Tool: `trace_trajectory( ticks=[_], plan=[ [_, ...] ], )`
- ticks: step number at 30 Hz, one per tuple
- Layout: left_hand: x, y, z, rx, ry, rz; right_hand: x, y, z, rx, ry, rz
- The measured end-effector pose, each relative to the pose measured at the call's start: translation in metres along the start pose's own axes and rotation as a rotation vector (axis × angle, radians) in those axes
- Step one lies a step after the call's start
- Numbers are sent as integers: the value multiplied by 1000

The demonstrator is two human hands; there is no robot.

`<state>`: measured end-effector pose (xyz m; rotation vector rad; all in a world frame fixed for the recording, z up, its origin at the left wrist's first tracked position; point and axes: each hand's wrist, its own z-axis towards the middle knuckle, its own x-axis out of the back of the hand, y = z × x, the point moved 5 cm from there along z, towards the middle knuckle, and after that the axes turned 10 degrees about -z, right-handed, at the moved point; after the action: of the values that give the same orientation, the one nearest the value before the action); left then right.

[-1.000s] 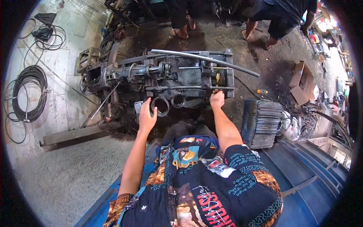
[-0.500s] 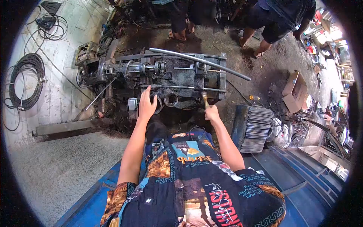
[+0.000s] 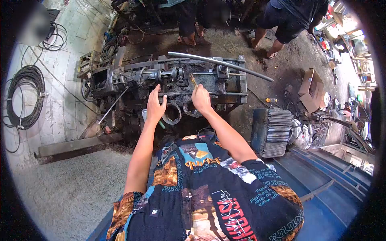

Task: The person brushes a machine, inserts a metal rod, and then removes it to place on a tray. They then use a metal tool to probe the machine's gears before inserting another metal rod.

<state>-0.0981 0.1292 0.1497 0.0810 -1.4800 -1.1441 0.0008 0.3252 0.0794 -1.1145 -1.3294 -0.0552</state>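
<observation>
My right hand [image 3: 201, 98] is closed around the handle of a paintbrush [image 3: 193, 81], whose tip points forward over the dark, grimy bed of a lathe-like machine [image 3: 155, 76]. At the machine's near edge is my left hand [image 3: 154, 106], empty, its thumb apart from the fingers and its fingertips right by the metal shaft. Metal rings [image 3: 173, 114] lie between and just below my hands. A long steel pipe [image 3: 221, 63] slants across the far side of the bed, over a tool post [image 3: 222, 74].
Two people [image 3: 281, 24] stand beyond the machine. To the right are a finned motor housing [image 3: 278, 130] and an open cardboard box [image 3: 311, 90]. A coiled black hose [image 3: 25, 96] lies on the left tiles. A steel beam [image 3: 76, 145] runs along the floor.
My right hand has moved left and forward with the paintbrush, from the bed's right end to near its middle. My left hand stays at the near edge, and the view has shifted slightly.
</observation>
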Motion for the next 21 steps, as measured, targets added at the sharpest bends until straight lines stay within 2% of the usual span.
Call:
trace_trajectory(
  ticks=[6,12,15,21],
  plan=[
    [17,-10,10,-86,-11,-31,-3,-23,5,-13,54,-132],
    [14,-15,14,-63,-42,-62,4,-7,-16,-98,-43,-205],
    [11,-14,14,-77,-37,-73,18,22,-41,-187,-123,-164],
    [-3,-4,10,-62,-75,-62,47,106,-96,-317,30,29]
  ],
)
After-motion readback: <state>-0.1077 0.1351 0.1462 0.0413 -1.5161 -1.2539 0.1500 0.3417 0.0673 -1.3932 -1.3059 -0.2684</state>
